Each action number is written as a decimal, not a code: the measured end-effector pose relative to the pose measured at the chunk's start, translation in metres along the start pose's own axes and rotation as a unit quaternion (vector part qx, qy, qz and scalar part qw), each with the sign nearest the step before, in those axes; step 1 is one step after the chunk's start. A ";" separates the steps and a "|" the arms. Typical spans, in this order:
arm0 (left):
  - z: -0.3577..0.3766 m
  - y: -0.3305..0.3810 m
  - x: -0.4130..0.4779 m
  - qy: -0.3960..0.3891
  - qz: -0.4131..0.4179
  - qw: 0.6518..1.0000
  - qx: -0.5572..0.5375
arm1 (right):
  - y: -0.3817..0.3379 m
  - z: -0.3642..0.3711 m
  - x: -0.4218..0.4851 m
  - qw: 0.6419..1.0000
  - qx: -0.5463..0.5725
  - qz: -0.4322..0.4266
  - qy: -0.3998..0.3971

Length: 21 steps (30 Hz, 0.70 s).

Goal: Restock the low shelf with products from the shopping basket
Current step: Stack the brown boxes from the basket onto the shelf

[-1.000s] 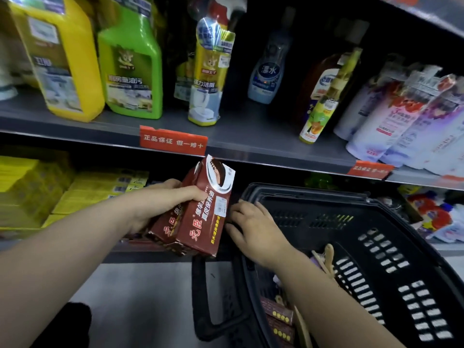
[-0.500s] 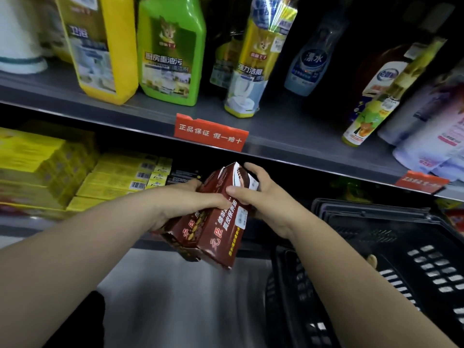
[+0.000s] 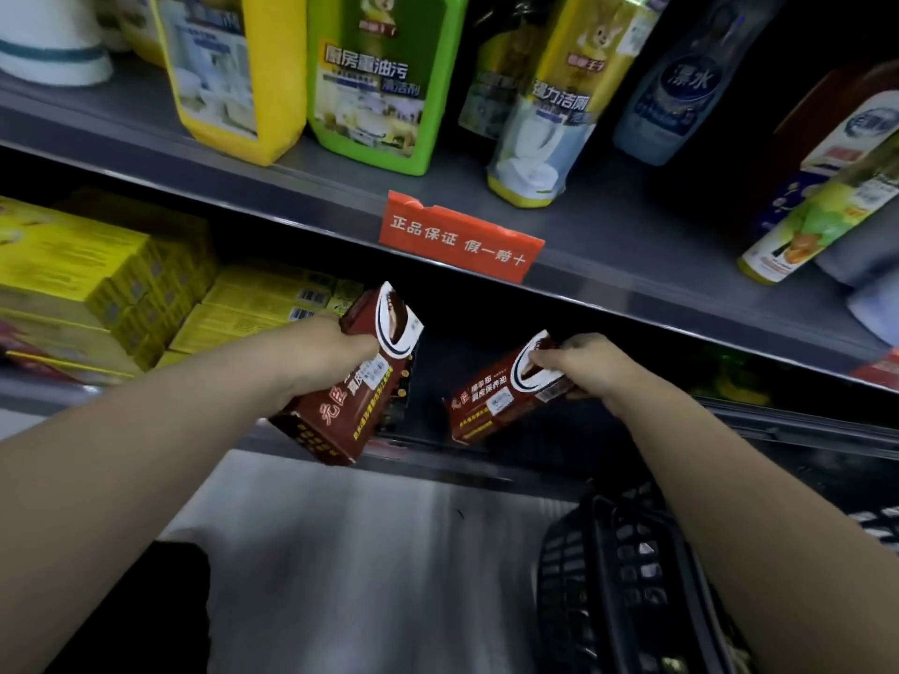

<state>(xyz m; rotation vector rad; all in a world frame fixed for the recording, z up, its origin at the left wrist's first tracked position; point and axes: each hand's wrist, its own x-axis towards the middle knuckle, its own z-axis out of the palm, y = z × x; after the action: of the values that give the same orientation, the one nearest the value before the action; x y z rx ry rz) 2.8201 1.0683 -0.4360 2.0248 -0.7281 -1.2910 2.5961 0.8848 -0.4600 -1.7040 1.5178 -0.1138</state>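
Note:
My left hand grips brown shoe-polish boxes, held tilted at the front edge of the low shelf. My right hand holds one more brown box by its white-printed end, lying slanted in the dark shelf opening, to the right of the first. I cannot tell whether that box touches the shelf. The black shopping basket sits at the lower right, under my right forearm; its contents are hidden.
Stacked yellow boxes fill the low shelf's left side. The upper shelf carries a yellow bottle, a green bottle, other cleaner bottles and a red label. Grey floor lies below.
My right hand took one brown box off the bundle and carried it right into the shelf opening. The view moved closer to the shelves, so the basket slid lower right.

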 end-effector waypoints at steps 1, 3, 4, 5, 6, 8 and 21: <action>0.000 0.000 0.001 0.002 0.001 1.000 0.002 | 0.002 0.005 0.008 0.999 -0.040 -0.004 -0.009; 0.001 0.002 0.003 0.008 0.006 1.000 0.020 | 0.006 0.019 0.021 0.992 -0.115 -0.015 -0.043; 0.001 0.003 0.004 0.011 0.010 0.999 0.036 | 0.008 0.025 0.026 0.988 -0.142 -0.022 -0.057; 0.001 0.003 0.005 0.012 0.014 0.998 0.055 | 0.010 0.031 0.029 0.984 -0.163 -0.027 -0.070; 0.002 0.003 0.006 0.008 0.016 0.997 0.074 | 0.012 0.036 0.033 0.979 -0.184 -0.032 -0.086; 0.003 0.003 0.008 -0.008 0.012 0.995 0.103 | 0.017 0.041 0.039 0.952 -0.275 -0.050 -0.126; 0.011 0.001 0.018 -0.019 0.011 0.997 0.067 | 0.038 0.082 0.061 0.812 -0.525 -0.124 -0.225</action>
<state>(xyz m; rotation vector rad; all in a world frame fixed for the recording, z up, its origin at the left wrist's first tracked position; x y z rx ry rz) 2.8165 1.0522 -0.4498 2.0974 -0.8737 -1.3020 2.6289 0.8776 -0.5641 -2.5062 0.9892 1.1199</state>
